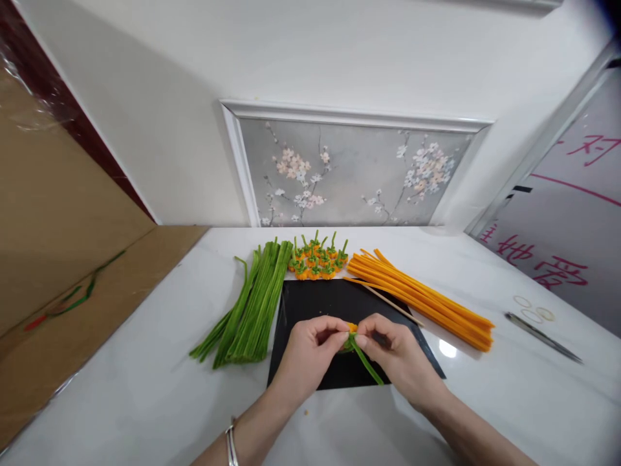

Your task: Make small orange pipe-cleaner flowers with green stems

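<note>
1. Head view: the fingers of the left hand (310,346) are pinched narrow, thumb against forefinger, on a small orange-and-green piece (351,329).
2. The fingers of the right hand (395,346) are also drawn close together, gripping the same piece from its right side, at its green part.
3. The piece sits between the two sets of fingertips; the fingers hide much of it. A green strip (367,364) runs from it, down and toward the person, below the right fingers.
4. Under the fingers lies a black mat (334,299), flat on the white worktop (160,382).
5. To the left of the left fingers lies a bundle of green fuzzy stems (259,304), a few of them splayed off its left side.
6. Beyond the fingers, just past the mat's far edge, stands a cluster of small orange-and-green pieces with upright green stalks (317,264).
7. To the right of the right fingers and farther off, a bundle of orange fuzzy stems (427,298) lies slantwise, with a thin wooden stick (395,304) along its near side.
8. Well to the right of the fingers are a slim silver tool (543,338) and pale thin rings (545,314) just beside it.
</note>
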### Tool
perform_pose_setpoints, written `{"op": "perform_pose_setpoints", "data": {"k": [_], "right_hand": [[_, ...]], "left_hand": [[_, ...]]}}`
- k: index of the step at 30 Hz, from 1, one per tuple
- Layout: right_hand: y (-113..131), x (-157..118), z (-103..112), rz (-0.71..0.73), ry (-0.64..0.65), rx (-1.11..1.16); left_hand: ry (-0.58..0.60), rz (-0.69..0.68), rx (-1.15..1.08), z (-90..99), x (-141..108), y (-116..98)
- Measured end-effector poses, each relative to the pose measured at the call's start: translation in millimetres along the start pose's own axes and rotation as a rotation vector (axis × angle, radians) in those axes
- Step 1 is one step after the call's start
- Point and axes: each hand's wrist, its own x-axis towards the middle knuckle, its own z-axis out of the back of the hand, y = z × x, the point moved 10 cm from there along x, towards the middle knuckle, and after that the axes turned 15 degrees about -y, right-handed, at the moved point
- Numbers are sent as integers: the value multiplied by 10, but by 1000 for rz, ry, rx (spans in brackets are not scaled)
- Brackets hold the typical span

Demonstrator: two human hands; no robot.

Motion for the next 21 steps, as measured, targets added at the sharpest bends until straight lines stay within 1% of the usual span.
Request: {"op": "perform_pose_setpoints", "data": {"k": [3, 6, 10, 12, 13, 14, 16, 19, 21], "right_hand": [[-10, -1, -1, -52, -14, 60], [-44, 4, 2, -79, -31, 84], [-106, 15, -15, -123, 10, 119], [-116, 23, -1, -138, 26, 129], [-116, 25, 9, -145, 30, 130], [-117, 24, 12, -156, 37, 125], [-133, 3, -24, -197, 80, 115], [-180, -55, -137, -268, 173, 97], [-203, -79, -187, -288, 205, 91]], "left_hand": [[15, 14, 18, -32, -24, -4], [8, 36, -8, -44, -33, 1], [-13, 154, -83, -28, -26, 117], [-24, 172, -81, -9, -11, 152], [-32, 139, -54, 7, 2, 134], [-42, 78, -11, 25, 15, 91], [-61, -103, 103, 48, 17, -52], [-59, -411, 247, 14, -81, -305], [-47, -548, 301, -24, -170, -406]]}}
